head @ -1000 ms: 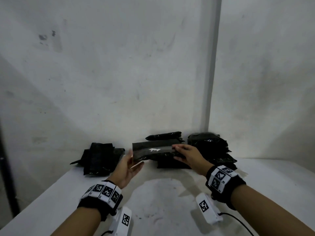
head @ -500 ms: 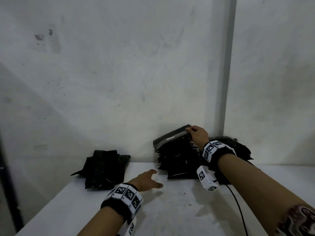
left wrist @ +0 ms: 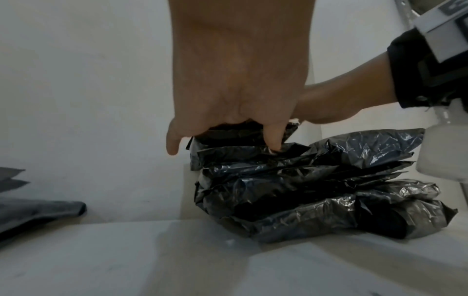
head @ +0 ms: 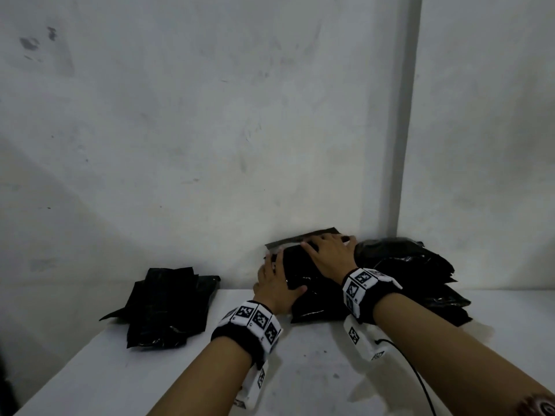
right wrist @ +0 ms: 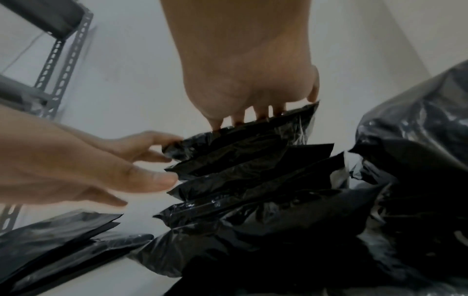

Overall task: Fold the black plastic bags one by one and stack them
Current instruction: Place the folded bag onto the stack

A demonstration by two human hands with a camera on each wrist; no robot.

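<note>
A stack of folded black bags [head: 318,298] stands on the white table [head: 300,370] against the wall. The top folded bag [head: 297,239] lies on it, slightly tilted. My right hand [head: 326,246] lies flat on that bag with its fingers spread, which the right wrist view shows as fingertips [right wrist: 238,122] pressing along the bag's top edge [right wrist: 253,132]. My left hand [head: 277,273] rests against the stack's left side, thumb on the front. In the left wrist view the left hand [left wrist: 228,130] reaches over the stack's top [left wrist: 253,180].
A loose pile of black bags [head: 168,307] lies at the table's back left. A bigger crumpled heap [head: 420,274] sits right of the stack in the wall corner. A cable [head: 417,382] trails from my right wrist. Grey metal shelving [right wrist: 50,70] stands off to the left.
My right hand carried the folded bag to the stack, laid it on top and flattened over it. My left hand let go, then moved from the table to the stack's left side.
</note>
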